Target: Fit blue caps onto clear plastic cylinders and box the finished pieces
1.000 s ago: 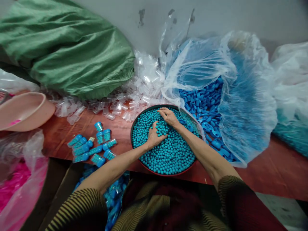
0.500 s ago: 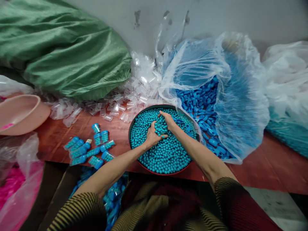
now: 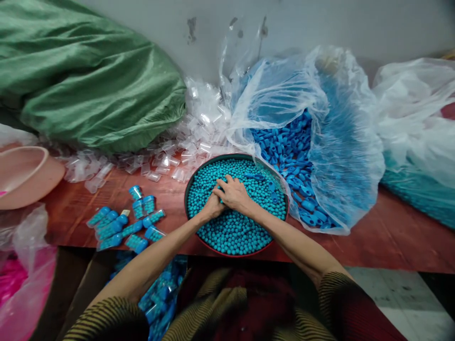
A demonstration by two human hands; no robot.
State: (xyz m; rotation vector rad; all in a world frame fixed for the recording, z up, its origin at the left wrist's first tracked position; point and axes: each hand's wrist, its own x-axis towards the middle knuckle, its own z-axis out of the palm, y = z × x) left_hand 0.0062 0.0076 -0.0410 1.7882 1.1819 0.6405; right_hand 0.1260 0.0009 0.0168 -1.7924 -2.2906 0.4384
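Your right hand over left hand, both half-curled, any hold hidden; tray of beads close, likely for two-handed reach; vials nine o'clock.

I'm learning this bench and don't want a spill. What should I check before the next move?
1. Tub resting on the table: ok, close to the front edge.
2. Beads free of other parts: not ok, blue pieces lie among them.
3. Bag clear of the tub: not ok, its edge overlaps the right rim in this view.
4. Bottles apart from the tub: ok, to its left.
5. Left hand holding beads: cannot tell, right hand partly covers it.
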